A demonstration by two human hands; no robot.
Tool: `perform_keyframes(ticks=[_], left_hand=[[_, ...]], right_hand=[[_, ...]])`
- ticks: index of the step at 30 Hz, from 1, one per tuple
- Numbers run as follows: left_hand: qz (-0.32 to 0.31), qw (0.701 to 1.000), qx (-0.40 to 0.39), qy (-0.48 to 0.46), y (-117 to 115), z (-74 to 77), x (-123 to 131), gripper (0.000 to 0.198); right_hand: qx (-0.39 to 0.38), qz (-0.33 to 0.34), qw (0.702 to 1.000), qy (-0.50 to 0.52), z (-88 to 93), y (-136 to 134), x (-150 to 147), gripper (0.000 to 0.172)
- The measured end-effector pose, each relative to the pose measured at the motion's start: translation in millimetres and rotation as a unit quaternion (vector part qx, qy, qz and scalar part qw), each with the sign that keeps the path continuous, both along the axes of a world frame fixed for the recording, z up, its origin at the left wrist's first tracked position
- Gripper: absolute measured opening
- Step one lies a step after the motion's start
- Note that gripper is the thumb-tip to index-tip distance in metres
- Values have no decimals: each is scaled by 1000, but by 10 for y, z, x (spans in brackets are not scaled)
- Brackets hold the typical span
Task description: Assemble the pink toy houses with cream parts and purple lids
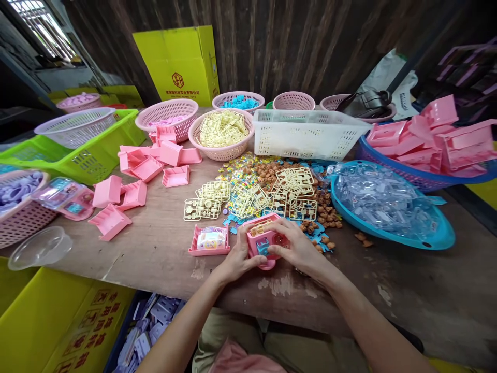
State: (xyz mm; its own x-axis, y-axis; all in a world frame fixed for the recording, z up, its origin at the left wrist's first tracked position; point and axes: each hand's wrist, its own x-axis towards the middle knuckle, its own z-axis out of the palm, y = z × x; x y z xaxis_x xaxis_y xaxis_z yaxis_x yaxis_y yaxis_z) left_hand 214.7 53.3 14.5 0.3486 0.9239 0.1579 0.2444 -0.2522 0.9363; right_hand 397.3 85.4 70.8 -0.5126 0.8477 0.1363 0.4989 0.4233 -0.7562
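Observation:
Both my hands hold a small pink toy tray (261,239) near the table's front edge. My left hand (237,259) grips its left side and my right hand (297,247) covers its right side. Small parts, among them a cream piece and a blue piece, sit inside the tray. Just left of it lies another pink tray (210,240) filled with a pale packet. Cream plastic sprues (248,198) are spread on the wood right behind my hands, beside brown pieces (324,212) and blue pieces.
Empty pink trays (134,181) lie scattered at left. A blue basin (435,239) of clear plastic shells sits at right, a white crate (306,135) and pink baskets (222,134) behind. Green crates (83,160) and yellow boxes (46,321) stand left.

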Motion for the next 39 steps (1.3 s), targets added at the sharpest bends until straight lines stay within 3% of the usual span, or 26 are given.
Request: perform_keyframes(ticks=[4,9,15,20,21,23,25,27,29,33,39], left_hand=[[7,1000,5,-6,-17,13,-2,67],[47,997,51,42,-82,-53,36,68],[37,991,93,86,-196,-116,70,66],[56,989,116,75,-264,3,33,87],[93,984,133,76,-240,54,-13,82],[197,962,152,116,-126,174,-144,49],[263,927,115,243,62,291,-288,21],[244,886,57,391,282,372,-391,15],[201,865,30,459,480,396,-416,10],[167,859,25,483,694,321,-299,10],[162,848,37,503,717,263,-236,11]], right_hand=[[12,7,1000,27,0,4,22,28],[38,-17,999,33,-146,-118,72,32],[59,29,998,-2,-222,-252,162,23],[148,-85,985,1,-32,-167,108,18],[162,-101,982,7,14,-143,85,17],[175,-116,978,13,90,-111,29,14],[182,-119,976,19,136,-113,-39,12],[196,-111,974,24,150,-149,-109,12],[221,-102,970,25,147,-205,-163,12],[264,-116,957,22,142,-320,-164,11],[264,-141,954,21,129,-403,-2,10]])
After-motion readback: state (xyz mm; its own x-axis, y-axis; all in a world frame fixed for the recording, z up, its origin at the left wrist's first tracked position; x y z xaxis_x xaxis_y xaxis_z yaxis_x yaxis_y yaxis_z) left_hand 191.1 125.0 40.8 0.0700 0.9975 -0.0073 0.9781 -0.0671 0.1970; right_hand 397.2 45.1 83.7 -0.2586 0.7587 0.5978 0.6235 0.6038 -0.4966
